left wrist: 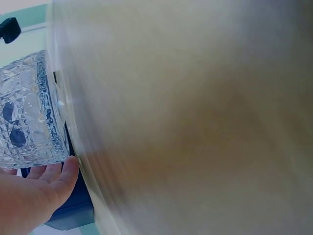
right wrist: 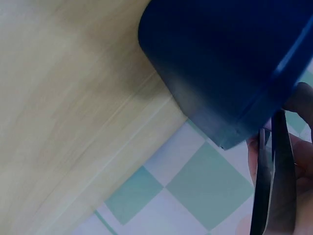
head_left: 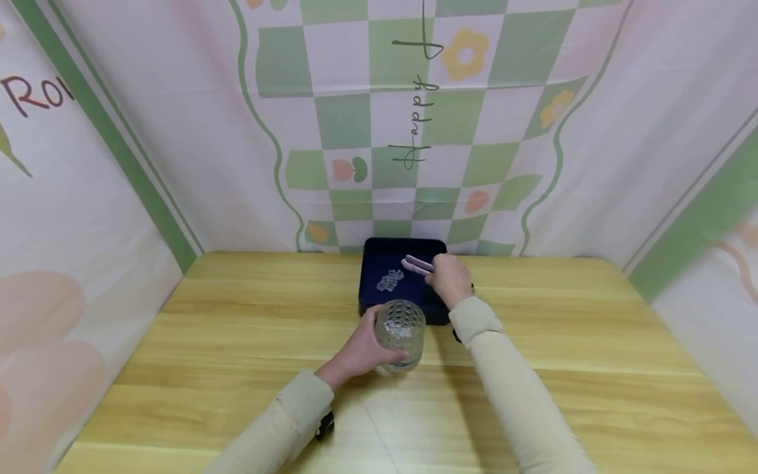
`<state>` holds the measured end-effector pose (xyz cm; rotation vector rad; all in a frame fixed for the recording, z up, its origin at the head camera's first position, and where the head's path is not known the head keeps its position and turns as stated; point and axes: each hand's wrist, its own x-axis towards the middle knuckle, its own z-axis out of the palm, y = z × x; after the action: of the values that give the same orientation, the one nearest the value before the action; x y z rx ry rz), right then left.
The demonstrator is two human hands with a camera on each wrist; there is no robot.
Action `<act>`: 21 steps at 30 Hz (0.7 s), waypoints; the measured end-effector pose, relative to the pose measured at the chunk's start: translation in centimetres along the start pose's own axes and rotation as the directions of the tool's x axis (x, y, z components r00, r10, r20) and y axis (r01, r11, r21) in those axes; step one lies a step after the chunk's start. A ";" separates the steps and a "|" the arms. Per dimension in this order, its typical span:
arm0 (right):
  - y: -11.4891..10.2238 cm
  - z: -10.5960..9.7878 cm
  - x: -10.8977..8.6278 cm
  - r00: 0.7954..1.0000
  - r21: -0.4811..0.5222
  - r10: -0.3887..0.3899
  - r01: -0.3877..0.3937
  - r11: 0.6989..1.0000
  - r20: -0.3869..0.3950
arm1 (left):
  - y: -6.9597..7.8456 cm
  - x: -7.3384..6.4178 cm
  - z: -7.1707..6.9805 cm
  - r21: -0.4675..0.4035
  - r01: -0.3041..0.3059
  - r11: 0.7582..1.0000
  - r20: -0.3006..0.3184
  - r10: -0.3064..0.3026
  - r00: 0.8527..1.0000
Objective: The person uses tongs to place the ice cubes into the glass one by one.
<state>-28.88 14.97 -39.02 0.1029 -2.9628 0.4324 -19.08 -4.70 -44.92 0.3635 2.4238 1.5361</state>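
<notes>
Glass [head_left: 410,337] in left hand [head_left: 362,347], tongs [head_left: 418,264] in right hand [head_left: 451,279] — above blue tray [head_left: 379,253]

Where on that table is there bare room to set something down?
The table has two bare patches: left, between the left sleeve and the table's left edge; right, between the right sleeve and the right edge. It is crowded at the back middle: the blue tray with clear pieces, the glass in the left grip and the tongs in the right grip.
</notes>
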 end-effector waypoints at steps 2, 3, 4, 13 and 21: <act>0.2 -0.3 -0.1 1.000 0.019 -0.014 0.014 1.000 -0.017 | 0.0 0.0 0.0 0.000 0.001 1.000 0.000 -0.001 1.000; 0.3 -0.5 -0.2 1.000 0.029 -0.020 0.021 0.999 -0.023 | 0.1 -0.1 0.0 -0.001 0.004 1.000 0.000 -0.004 1.000; 0.4 -0.7 -0.2 0.999 0.038 -0.028 0.029 0.999 -0.027 | 0.1 -0.1 0.0 -0.001 0.007 1.000 0.001 -0.007 1.000; 1.1 -2.3 -1.6 0.989 0.084 -0.112 0.121 0.989 -0.099 | 0.1 -0.2 0.0 0.006 0.014 1.000 -0.006 -0.014 1.000; 1.5 -3.1 -3.6 0.947 0.042 -0.247 0.261 0.965 -0.207 | 0.0 0.0 0.0 -0.006 0.012 1.000 -0.002 -0.012 1.000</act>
<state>-25.00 17.46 -37.08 0.4183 -2.6886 0.4776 -19.03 -4.66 -44.91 0.3453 2.4180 1.5386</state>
